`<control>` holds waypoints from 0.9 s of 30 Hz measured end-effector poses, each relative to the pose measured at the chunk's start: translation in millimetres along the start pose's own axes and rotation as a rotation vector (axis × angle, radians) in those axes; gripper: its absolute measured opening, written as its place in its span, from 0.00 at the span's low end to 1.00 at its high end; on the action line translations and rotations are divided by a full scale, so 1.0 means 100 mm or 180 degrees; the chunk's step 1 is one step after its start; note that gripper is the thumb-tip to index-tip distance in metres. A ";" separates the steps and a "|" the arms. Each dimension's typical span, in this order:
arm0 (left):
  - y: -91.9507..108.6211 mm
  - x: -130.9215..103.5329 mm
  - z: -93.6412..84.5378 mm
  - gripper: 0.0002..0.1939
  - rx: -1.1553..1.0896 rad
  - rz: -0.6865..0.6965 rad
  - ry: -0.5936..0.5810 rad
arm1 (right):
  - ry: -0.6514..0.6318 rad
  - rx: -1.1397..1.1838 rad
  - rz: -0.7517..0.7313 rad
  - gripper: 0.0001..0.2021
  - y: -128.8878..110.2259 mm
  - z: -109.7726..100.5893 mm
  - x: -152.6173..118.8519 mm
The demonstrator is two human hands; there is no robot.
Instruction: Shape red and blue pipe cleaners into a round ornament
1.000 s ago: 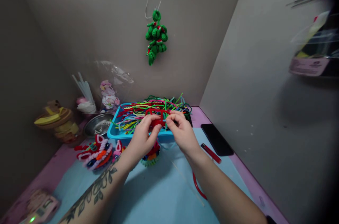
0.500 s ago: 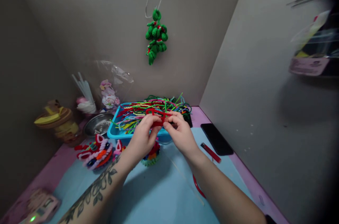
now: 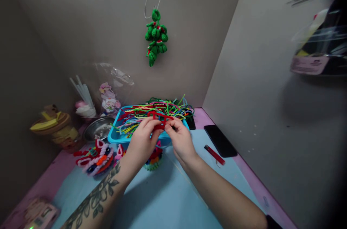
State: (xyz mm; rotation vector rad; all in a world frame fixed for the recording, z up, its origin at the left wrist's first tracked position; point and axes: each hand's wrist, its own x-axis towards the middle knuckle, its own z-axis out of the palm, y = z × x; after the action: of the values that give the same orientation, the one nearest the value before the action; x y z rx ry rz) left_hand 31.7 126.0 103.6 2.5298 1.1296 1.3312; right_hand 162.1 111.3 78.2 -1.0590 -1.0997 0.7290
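A blue mat (image 3: 151,202) on the pink tabletop (image 3: 200,120) carries a slim red tool (image 3: 215,155).

Green ornament (image 3: 156,37) hanging before grey panel (image 3: 195,34), metal bowl (image 3: 89,131), black phone (image 3: 220,141) lying flat

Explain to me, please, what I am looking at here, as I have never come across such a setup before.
There is no robot: a person works bare-handed, seen through one head-worn camera looking forward and down. The left hand and right hand hold a red pipe-cleaner piece in a pinching grip. Behind it in view is a blue tray of colourful pipe cleaners. On the table, a multicoloured fuzzy animal head sits to the left and a black smartphone lies right.
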 end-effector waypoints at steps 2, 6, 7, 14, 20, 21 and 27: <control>0.00 0.00 0.00 0.07 -0.0024 0.0007 0.0002 | 0.0045 0.0116 0.0080 0.08 -0.02 -0.01 0.01; 0.01 -0.01 -0.01 0.05 -0.0039 0.0027 0.0012 | 0.0043 -0.0052 0.0072 0.07 -0.05 -0.03 0.02; 0.02 -0.01 -0.01 0.05 -0.0033 0.0017 0.0028 | 0.0033 -0.0143 0.0037 0.07 -0.05 -0.04 0.02; 0.06 -0.04 0.00 0.05 0.0366 0.0063 0.0183 | -0.0031 -0.0268 -0.0044 0.07 -0.05 -0.03 -0.01; 0.07 -0.04 0.00 0.05 0.0401 0.0145 0.0164 | -0.0073 -0.0235 -0.0133 0.11 -0.03 -0.02 -0.01; 0.07 -0.03 -0.01 0.05 0.0322 0.0149 0.0175 | -0.0095 -0.0228 -0.0150 0.10 -0.03 -0.03 -0.01; 0.07 0.01 -0.05 0.04 -0.0049 0.0054 0.0145 | -0.0221 -0.0037 -0.0176 0.08 -0.01 -0.03 0.00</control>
State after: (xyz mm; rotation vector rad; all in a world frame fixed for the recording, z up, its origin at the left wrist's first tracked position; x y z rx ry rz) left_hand 32.4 120.3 109.4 2.5163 1.1035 1.4029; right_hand 164.5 110.2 79.2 -1.0156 -1.1896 0.7205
